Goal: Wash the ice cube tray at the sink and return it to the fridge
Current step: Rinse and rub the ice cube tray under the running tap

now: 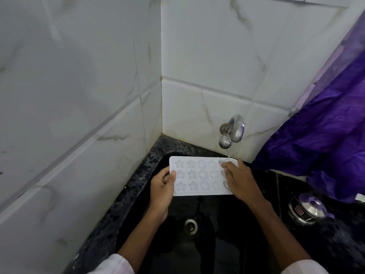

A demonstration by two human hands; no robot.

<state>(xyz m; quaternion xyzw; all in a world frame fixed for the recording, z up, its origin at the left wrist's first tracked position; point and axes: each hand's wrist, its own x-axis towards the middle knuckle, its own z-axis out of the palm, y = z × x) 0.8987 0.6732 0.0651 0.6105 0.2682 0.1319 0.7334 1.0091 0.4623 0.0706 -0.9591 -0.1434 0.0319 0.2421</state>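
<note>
A white ice cube tray (197, 175) with star and round moulds is held level over the black sink (207, 234), cavities facing up. My left hand (161, 190) grips its left end, thumb on top and fingers underneath. My right hand (237, 178) lies over the tray's right end, fingertips curled onto the moulds there. Water runs from the chrome tap (233, 133) on the back wall onto the tray's far right corner, just by my right fingers.
The sink drain (190, 225) lies below the tray. White marble-pattern tiled walls close in the corner at left and behind. A purple cloth (324, 145) hangs at right above a steel kettle (308, 211) on the black counter.
</note>
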